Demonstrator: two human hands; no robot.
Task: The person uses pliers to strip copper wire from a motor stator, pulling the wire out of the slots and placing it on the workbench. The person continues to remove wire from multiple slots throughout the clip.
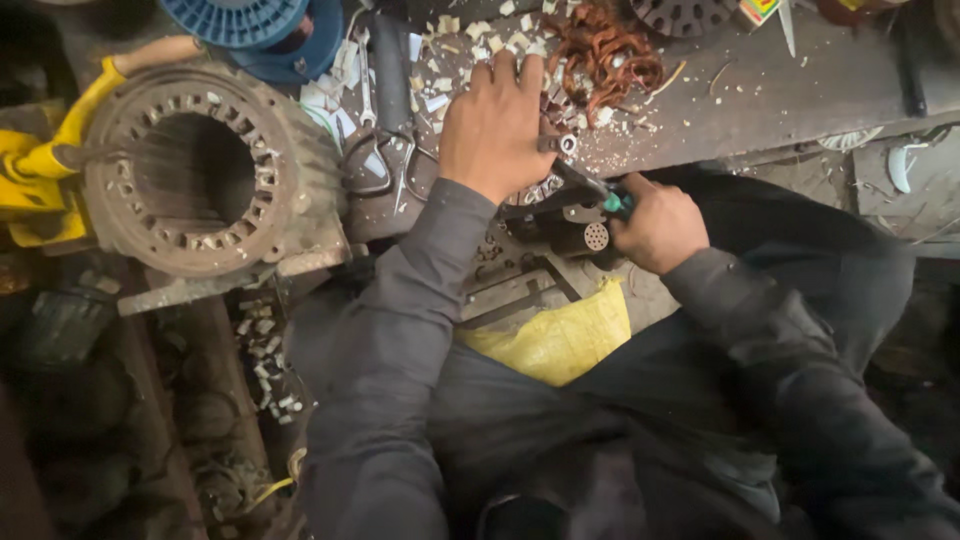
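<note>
Hands working a small part beside the stator housing (205, 170).
Left hand (495, 125) pressing palm-down, grip unclear, on desk (760, 90); right hand (660, 222) clenching green-handled tool (590, 188) right of housing.

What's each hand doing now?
Left hand: pressed knuckles-up on small metal part; grip cannot be told.
Right hand: closed on green-handled tool.

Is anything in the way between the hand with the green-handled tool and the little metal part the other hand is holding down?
Nothing visible. The right hand holds the green-handled tool, whose tip already reaches the small metal part beside the left hand.
</note>
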